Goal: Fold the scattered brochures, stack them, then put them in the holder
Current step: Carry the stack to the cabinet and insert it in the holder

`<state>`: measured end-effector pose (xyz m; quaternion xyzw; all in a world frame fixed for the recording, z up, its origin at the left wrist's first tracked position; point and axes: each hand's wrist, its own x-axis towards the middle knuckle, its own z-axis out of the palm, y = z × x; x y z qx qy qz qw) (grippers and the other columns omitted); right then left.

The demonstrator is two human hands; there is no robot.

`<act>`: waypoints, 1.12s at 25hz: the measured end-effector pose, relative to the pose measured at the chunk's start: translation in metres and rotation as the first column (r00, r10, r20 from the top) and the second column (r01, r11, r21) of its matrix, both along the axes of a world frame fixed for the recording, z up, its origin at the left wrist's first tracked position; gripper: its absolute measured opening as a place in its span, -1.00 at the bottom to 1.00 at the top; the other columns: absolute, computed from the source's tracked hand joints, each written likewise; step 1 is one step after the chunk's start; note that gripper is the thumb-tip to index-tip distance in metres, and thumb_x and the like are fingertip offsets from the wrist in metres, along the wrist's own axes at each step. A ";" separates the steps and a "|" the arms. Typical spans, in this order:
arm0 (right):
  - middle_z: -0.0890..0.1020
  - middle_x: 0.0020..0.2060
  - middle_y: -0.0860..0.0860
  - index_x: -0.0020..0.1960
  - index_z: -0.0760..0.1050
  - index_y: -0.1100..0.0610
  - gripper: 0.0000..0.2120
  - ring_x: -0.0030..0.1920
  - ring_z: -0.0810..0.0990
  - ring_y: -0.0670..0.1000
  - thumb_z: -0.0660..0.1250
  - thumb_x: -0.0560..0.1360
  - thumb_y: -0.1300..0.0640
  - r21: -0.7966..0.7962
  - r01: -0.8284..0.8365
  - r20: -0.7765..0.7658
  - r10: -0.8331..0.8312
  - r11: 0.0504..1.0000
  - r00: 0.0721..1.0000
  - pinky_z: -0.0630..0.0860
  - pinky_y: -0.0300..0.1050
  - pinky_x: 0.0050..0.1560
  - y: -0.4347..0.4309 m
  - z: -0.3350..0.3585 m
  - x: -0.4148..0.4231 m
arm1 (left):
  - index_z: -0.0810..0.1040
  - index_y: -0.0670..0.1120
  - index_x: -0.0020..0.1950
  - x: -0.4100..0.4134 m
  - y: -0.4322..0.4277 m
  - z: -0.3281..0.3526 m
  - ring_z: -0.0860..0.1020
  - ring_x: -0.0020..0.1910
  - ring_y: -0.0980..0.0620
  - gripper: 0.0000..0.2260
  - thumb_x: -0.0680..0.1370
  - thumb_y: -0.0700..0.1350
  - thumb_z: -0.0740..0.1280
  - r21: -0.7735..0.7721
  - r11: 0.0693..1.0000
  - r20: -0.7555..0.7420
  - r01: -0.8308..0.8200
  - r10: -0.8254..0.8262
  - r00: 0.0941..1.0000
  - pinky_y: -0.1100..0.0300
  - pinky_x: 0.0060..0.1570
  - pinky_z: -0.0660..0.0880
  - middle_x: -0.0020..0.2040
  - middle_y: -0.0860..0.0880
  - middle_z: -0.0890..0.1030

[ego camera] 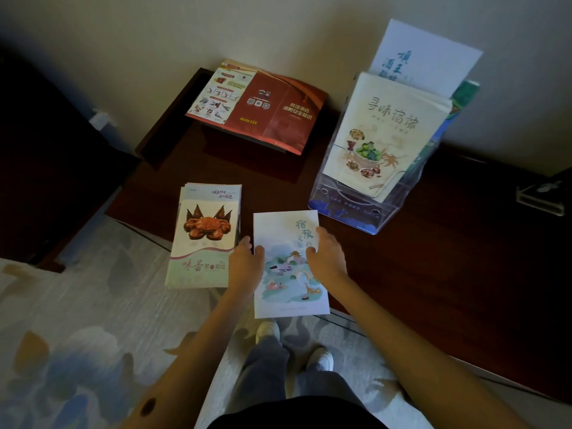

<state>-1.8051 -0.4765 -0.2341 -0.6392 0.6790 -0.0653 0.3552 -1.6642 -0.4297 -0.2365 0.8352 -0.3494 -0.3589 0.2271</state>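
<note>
The white brochure, printed with a pastel landscape, lies flat at the near edge of the dark wooden table, its lower end projecting slightly past that edge. It appears folded shut. The left hand rests on its left margin, thumb on the cover; the fingers are hidden, so whether they curl under the edge cannot be told. The right hand lies palm-down across the right margin, fingers spread, pressing rather than pinching. Neither hand is clenched.

Handling, as a judgement: thin coated paper, light, flexible, likely slick against the polished wood. It will sag if lifted by one corner. Grip both long edges, or slide it over the table edge and pinch the overhanging end.

Just beside it on the left, not touching, sits the crab brochure stack, several copies squared together, its lower end also overhanging.

Behind and to the right stands the clear acrylic holder, already loaded: a cream food brochure in front, a taller white sheet behind, and a green-blue item at the rear right.

At the back, against the wall, a red fire-safety brochure lies spread open, unfolded, on a raised dark tray. It appears not yet processed.
</note>
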 end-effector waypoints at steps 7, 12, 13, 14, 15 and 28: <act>0.55 0.18 0.18 0.36 0.20 0.22 -0.57 0.13 0.55 0.18 0.17 0.51 0.28 0.197 0.216 0.184 -0.253 0.956 0.950 0.51 -0.05 -0.08 0.005 0.005 -0.010 | 0.34 -0.24 0.37 -0.014 0.006 0.003 0.45 0.29 -0.16 -0.61 0.55 -0.23 0.24 0.016 0.973 -0.157 -0.230 0.230 0.960 0.03 0.24 0.38 0.31 -0.21 0.49; 0.55 0.11 0.20 0.20 0.40 0.27 -0.71 0.10 0.55 0.16 0.24 0.48 0.28 0.313 0.319 0.197 -0.390 0.895 0.899 0.47 -0.08 -0.07 0.000 0.003 -0.024 | 0.53 -0.17 -0.17 -0.015 0.005 0.001 0.48 -0.16 -0.13 -0.85 0.55 -0.25 0.20 -0.067 0.989 -0.092 -0.132 0.125 0.988 0.21 -0.34 0.34 -0.27 -0.13 0.53; 0.57 0.07 0.19 0.10 0.46 0.26 -0.79 0.06 0.57 0.15 0.25 0.47 0.28 0.317 0.317 0.216 -0.394 0.894 0.893 0.51 -0.06 -0.07 -0.002 0.003 -0.026 | 0.55 -0.17 -0.11 -0.014 0.003 0.004 0.48 -0.17 -0.12 -0.85 0.56 -0.25 0.20 -0.085 0.990 -0.084 -0.114 0.107 0.991 0.22 -0.34 0.32 -0.23 -0.12 0.54; 0.59 0.05 0.19 0.04 0.49 0.27 -0.84 0.04 0.59 0.14 0.27 0.48 0.27 0.316 0.309 0.242 -0.391 0.897 0.888 0.55 -0.03 -0.04 -0.005 0.006 -0.028 | 0.56 -0.20 0.00 -0.014 0.000 0.009 0.50 -0.14 -0.11 -0.85 0.56 -0.25 0.20 -0.108 0.988 -0.086 -0.109 0.100 0.991 0.20 -0.28 0.34 -0.14 -0.14 0.56; 0.61 0.06 0.19 0.03 0.52 0.29 -0.84 0.04 0.60 0.15 0.27 0.48 0.25 0.304 0.298 0.272 -0.382 0.905 0.883 0.57 0.00 -0.03 -0.009 0.011 -0.029 | 0.55 -0.22 0.10 -0.014 -0.004 0.015 0.51 -0.10 -0.09 -0.82 0.56 -0.25 0.20 -0.133 0.983 -0.106 -0.123 0.109 0.988 0.18 -0.22 0.37 -0.06 -0.15 0.58; 0.60 -0.19 -0.06 -0.01 0.58 0.19 -0.83 -0.18 0.57 -0.08 0.42 0.41 0.21 -0.438 0.426 0.520 -0.163 0.791 0.838 0.61 -0.03 -0.06 -0.094 0.182 -0.092 | 0.59 -0.13 0.05 -0.048 -0.123 0.170 0.59 0.02 -0.07 -0.77 0.47 -0.37 0.32 -0.696 0.678 -0.452 -0.236 -0.159 0.878 -0.09 0.11 0.54 -0.02 -0.11 0.62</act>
